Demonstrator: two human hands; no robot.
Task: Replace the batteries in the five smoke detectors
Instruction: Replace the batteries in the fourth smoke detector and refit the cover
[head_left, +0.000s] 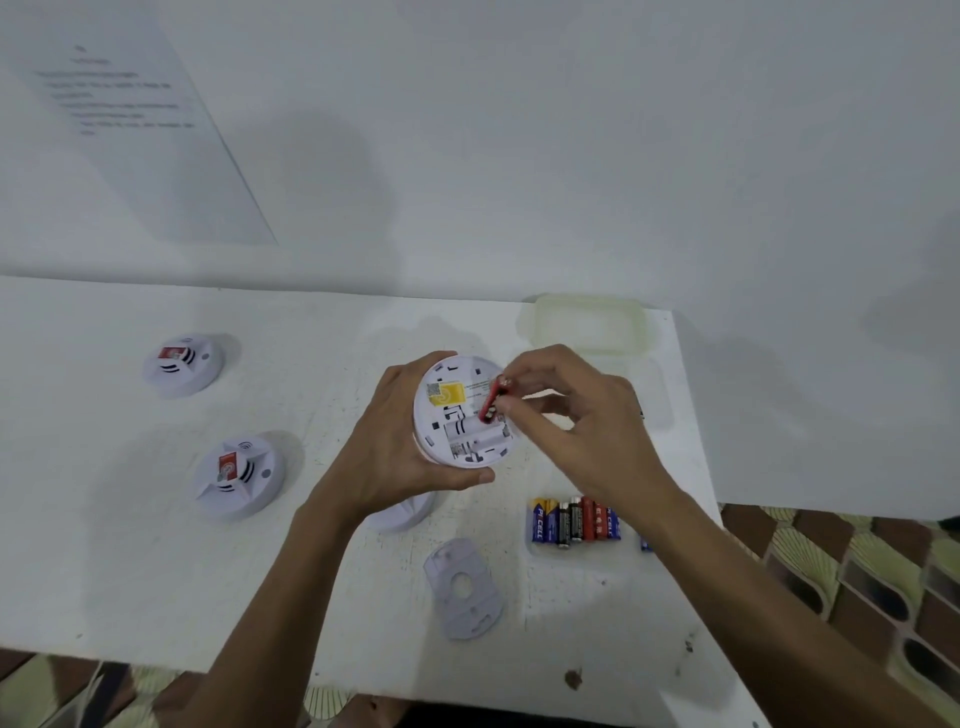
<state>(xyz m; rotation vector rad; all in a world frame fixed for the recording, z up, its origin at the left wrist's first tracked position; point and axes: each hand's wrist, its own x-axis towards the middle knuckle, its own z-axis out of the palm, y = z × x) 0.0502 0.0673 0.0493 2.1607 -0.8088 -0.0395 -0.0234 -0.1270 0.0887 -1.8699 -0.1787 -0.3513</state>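
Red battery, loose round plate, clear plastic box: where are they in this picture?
Red battery (491, 402): head view, on the middle of its red body.
Loose round plate (466, 612): head view, on the flat face below its hole.
Clear plastic box (587, 327): head view, on its bare inside.

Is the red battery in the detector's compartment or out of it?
Not seated: the right hand pinches the red battery tilted, upper end above the open compartment of the smoke detector.

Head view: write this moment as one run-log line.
left hand: holds smoke detector, back open | right hand: pinches red battery at battery compartment | spare batteries: on table
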